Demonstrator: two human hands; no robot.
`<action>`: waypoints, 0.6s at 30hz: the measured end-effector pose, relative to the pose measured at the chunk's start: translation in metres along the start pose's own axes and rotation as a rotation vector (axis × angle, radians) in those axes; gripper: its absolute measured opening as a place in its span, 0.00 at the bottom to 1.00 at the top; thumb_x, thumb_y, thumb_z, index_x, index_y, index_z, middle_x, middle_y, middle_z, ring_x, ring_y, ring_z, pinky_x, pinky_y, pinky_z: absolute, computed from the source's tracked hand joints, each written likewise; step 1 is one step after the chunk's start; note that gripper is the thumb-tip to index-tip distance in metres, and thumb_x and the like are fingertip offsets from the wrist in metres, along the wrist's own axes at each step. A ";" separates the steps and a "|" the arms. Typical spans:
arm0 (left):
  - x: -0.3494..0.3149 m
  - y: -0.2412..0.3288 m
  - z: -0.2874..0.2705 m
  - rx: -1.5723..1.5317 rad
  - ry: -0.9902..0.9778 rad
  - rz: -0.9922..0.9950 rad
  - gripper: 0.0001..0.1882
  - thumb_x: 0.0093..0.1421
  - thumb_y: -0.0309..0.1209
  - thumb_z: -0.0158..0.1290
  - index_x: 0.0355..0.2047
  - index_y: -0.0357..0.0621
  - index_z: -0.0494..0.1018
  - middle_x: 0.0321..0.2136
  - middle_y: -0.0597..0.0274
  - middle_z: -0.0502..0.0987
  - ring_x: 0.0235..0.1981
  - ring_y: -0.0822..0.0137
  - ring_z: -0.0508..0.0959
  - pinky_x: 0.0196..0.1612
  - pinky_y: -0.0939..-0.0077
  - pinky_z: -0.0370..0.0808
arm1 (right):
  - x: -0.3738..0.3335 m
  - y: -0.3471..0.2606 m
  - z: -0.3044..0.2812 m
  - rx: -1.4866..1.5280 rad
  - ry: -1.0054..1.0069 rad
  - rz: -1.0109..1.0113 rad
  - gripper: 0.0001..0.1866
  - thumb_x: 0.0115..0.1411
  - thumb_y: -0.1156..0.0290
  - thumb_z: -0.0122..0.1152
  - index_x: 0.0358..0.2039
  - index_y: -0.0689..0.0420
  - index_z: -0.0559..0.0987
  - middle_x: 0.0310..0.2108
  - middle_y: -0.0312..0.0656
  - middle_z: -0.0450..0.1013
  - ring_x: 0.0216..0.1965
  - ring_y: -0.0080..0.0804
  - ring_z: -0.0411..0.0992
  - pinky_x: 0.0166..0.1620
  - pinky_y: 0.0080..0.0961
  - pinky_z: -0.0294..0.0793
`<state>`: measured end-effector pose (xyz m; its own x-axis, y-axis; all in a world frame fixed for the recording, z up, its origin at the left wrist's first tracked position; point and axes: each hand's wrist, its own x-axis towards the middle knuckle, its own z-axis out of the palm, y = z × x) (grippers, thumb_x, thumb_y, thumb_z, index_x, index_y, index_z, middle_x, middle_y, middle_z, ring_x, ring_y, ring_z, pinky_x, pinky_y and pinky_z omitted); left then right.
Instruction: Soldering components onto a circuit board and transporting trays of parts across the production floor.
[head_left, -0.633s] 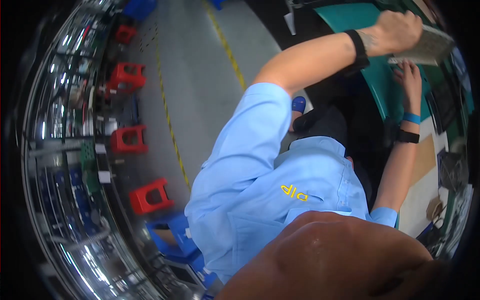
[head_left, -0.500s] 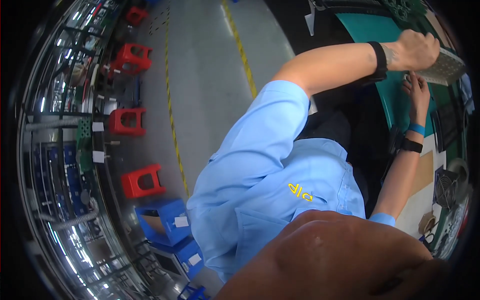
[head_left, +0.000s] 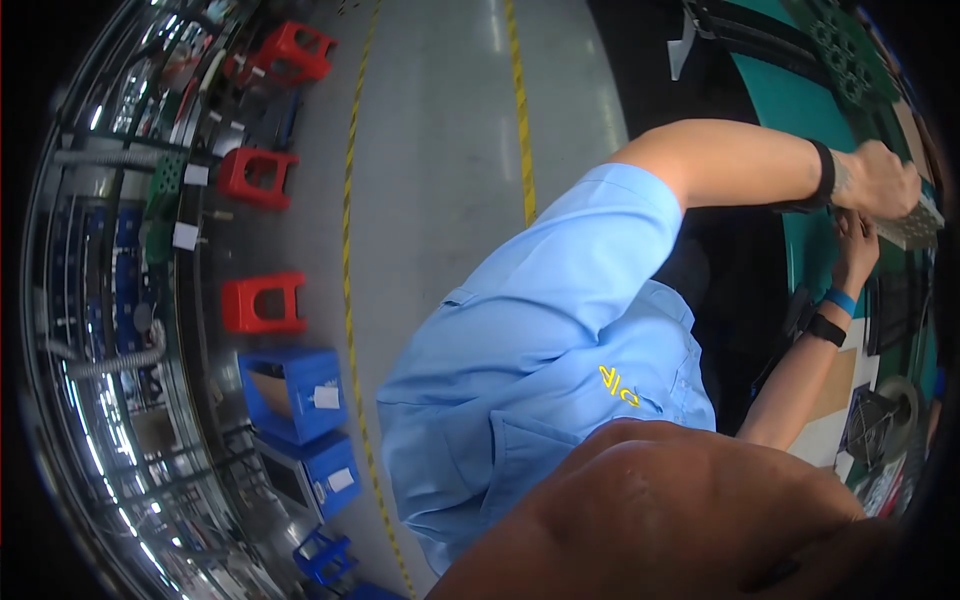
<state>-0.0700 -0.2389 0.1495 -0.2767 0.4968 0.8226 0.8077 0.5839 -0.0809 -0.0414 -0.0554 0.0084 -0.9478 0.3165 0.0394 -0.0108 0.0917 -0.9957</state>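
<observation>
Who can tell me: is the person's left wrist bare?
No, a black wristband wraps it, just behind the closed left hand.

I am on a factory floor point(head_left: 440, 120) with yellow-and-black marking tape point(head_left: 348, 220), and red stools point(head_left: 238, 305) and blue bins point(head_left: 306, 378) beside crowded racks point(head_left: 125, 480).

I read the shirt point(head_left: 520, 340) as light blue with yellow lettering point(head_left: 618, 386), the band point(head_left: 826, 175) by the left hand point(head_left: 885, 180) as black, and the pair by the right hand point(head_left: 856, 250) as a blue strap point(head_left: 840, 300) and a black strap point(head_left: 826, 330). My feed gives me a pale grey panel point(head_left: 912, 230) patterned with small dots, and a teal tabletop point(head_left: 790, 95). Across the grey floor point(head_left: 430, 150) I get tape lines point(head_left: 348, 250) striped yellow and black, red stools point(head_left: 238, 305), and blue bins point(head_left: 318, 372) with white labels point(head_left: 326, 397).
</observation>
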 end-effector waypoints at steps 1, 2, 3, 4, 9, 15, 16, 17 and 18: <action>0.000 0.006 -0.003 -0.012 -0.057 0.006 0.13 0.58 0.30 0.53 0.37 0.30 0.80 0.34 0.39 0.82 0.30 0.46 0.87 0.22 0.54 0.81 | -0.002 0.001 0.001 -0.005 -0.017 0.006 0.18 0.63 0.67 0.71 0.48 0.62 0.77 0.40 0.39 0.79 0.38 0.26 0.79 0.40 0.24 0.79; -0.001 0.009 -0.006 -0.028 -0.113 0.014 0.14 0.59 0.30 0.53 0.37 0.29 0.80 0.35 0.38 0.82 0.31 0.46 0.87 0.22 0.55 0.81 | -0.005 0.003 0.001 -0.006 -0.008 0.015 0.17 0.63 0.68 0.71 0.48 0.62 0.77 0.40 0.40 0.79 0.39 0.27 0.79 0.40 0.24 0.79; -0.002 0.007 -0.008 -0.017 -0.112 0.004 0.14 0.59 0.30 0.53 0.37 0.29 0.80 0.35 0.38 0.82 0.31 0.46 0.87 0.22 0.55 0.81 | -0.006 0.000 0.005 -0.004 0.001 0.015 0.17 0.63 0.68 0.71 0.47 0.61 0.77 0.40 0.40 0.80 0.39 0.27 0.79 0.40 0.24 0.79; -0.002 0.007 -0.008 -0.028 -0.128 -0.011 0.14 0.59 0.30 0.53 0.37 0.29 0.80 0.35 0.39 0.82 0.32 0.46 0.87 0.23 0.55 0.82 | -0.008 -0.002 0.009 -0.002 0.013 0.015 0.16 0.63 0.69 0.71 0.47 0.61 0.77 0.41 0.40 0.80 0.40 0.27 0.79 0.40 0.25 0.79; -0.004 0.003 -0.010 -0.066 -0.155 -0.060 0.14 0.58 0.29 0.54 0.38 0.29 0.80 0.36 0.40 0.83 0.34 0.46 0.87 0.24 0.55 0.82 | -0.006 -0.001 0.008 -0.051 -0.032 -0.012 0.16 0.63 0.69 0.72 0.46 0.60 0.77 0.40 0.41 0.80 0.40 0.28 0.80 0.41 0.24 0.79; -0.006 -0.014 -0.015 -0.058 -0.160 -0.130 0.14 0.58 0.29 0.54 0.39 0.28 0.79 0.38 0.39 0.82 0.35 0.46 0.87 0.25 0.56 0.82 | 0.001 -0.001 -0.011 -0.089 0.033 -0.057 0.18 0.63 0.70 0.71 0.50 0.63 0.77 0.42 0.44 0.80 0.42 0.31 0.81 0.42 0.24 0.79; -0.005 -0.014 -0.017 -0.058 -0.162 -0.109 0.15 0.58 0.29 0.54 0.40 0.29 0.80 0.38 0.38 0.82 0.35 0.46 0.87 0.25 0.55 0.82 | 0.006 0.003 -0.025 -0.092 0.021 -0.058 0.18 0.63 0.70 0.71 0.50 0.63 0.77 0.42 0.44 0.80 0.42 0.31 0.81 0.42 0.24 0.79; -0.001 -0.008 -0.018 -0.072 -0.159 -0.078 0.15 0.58 0.30 0.54 0.40 0.29 0.80 0.39 0.38 0.82 0.35 0.46 0.87 0.25 0.55 0.82 | 0.009 0.006 -0.049 -0.136 0.044 -0.041 0.19 0.63 0.71 0.70 0.51 0.64 0.77 0.45 0.45 0.80 0.42 0.32 0.80 0.42 0.23 0.78; -0.005 -0.011 -0.021 -0.061 -0.165 -0.065 0.15 0.59 0.30 0.54 0.40 0.29 0.80 0.39 0.37 0.82 0.36 0.46 0.87 0.25 0.54 0.82 | 0.009 0.007 -0.053 -0.170 0.037 -0.023 0.20 0.63 0.72 0.70 0.53 0.64 0.77 0.47 0.46 0.79 0.43 0.32 0.80 0.42 0.23 0.78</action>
<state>-0.0668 -0.2617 0.1578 -0.4067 0.5612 0.7209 0.8142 0.5805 0.0074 -0.0337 -0.0022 0.0062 -0.9354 0.3470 0.0683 0.0249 0.2570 -0.9661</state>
